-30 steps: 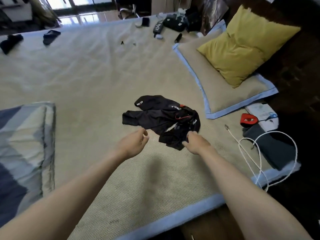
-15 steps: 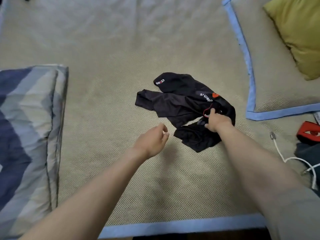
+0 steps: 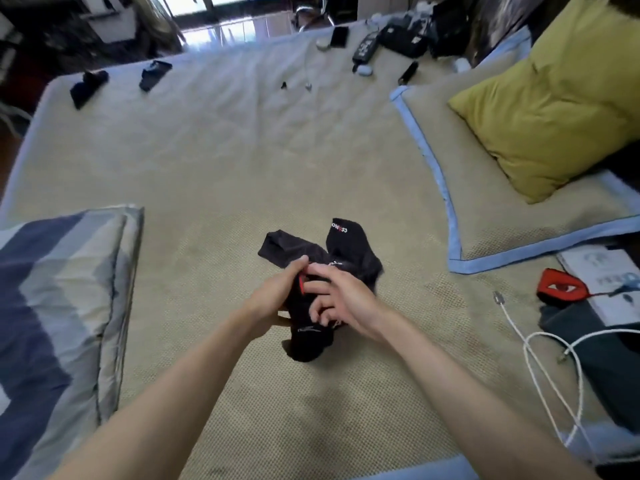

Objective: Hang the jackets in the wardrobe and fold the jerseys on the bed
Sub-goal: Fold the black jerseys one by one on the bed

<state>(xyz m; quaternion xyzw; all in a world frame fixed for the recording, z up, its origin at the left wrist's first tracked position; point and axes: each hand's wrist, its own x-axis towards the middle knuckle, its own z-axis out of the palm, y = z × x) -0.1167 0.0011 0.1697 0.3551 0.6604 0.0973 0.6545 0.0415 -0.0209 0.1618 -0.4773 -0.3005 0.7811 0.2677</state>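
Daylight pours in from the window (image 3: 214, 12) at the far end, blown out to white glare. The bed (image 3: 242, 161) is evenly lit, with soft shadows under the arms. Edges bend outward (wide-angle lens); the far corners sit dark and slightly blurred.

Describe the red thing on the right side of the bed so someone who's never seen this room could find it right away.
Start at the big yellow pillow on the right of the bed, then drop to the near right edge, below the blue-trimmed pad. The red case lies there beside a white cable, the only red thing among white and dark neighbours, with an eye design on top.
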